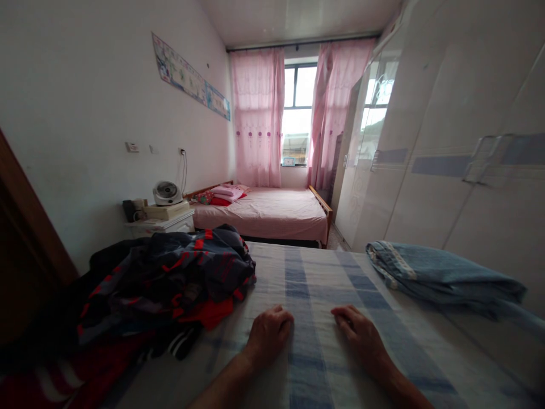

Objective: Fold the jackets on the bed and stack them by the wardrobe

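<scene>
My left hand (270, 332) rests on the striped bed sheet (315, 335) with its fingers curled in loosely; nothing shows in it. A short way to the right, my right hand (360, 332) lies on the same sheet, fingers half bent and pointing inward, holding nothing visible. Bare sheet separates the two hands. Left of my left hand is a heap of clothes, topped by a dark jacket (204, 261) with red-orange marks. Beyond my right hand lie folded blue jeans (434, 272), touched by neither hand.
A red garment with white stripes (102, 363) lies at the near left. Behind stand a bed with a pink sheet (281, 213) and a small cabinet (170, 222) carrying a fan (167, 193). White wardrobes (443, 125) line the right side; pink curtains (258, 113) flank the window.
</scene>
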`<control>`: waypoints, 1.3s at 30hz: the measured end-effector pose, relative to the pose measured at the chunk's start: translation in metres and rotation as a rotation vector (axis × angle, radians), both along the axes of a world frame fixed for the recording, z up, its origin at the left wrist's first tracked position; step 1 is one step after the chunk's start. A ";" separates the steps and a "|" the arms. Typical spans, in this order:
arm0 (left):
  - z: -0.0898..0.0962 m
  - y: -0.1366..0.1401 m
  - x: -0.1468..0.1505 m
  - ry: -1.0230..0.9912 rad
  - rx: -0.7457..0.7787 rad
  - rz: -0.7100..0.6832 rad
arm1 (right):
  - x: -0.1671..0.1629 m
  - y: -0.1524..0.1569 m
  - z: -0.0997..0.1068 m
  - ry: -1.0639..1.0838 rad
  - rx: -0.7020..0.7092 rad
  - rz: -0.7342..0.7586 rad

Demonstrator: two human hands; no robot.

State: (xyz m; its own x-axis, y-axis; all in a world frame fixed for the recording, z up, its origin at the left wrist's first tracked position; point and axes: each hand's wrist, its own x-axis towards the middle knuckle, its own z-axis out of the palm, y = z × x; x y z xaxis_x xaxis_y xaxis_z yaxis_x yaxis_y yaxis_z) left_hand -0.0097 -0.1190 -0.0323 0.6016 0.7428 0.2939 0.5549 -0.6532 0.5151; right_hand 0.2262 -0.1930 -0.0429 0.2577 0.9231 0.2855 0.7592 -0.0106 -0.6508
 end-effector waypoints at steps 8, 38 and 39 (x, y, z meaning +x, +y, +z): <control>0.000 0.001 -0.001 -0.009 0.002 -0.004 | 0.001 0.001 -0.003 0.011 0.030 0.007; -0.012 0.007 0.001 -0.013 0.016 -0.001 | 0.004 0.002 -0.007 0.028 0.028 0.014; -0.013 0.007 0.002 -0.013 0.015 0.001 | 0.004 0.002 -0.008 0.029 0.033 0.016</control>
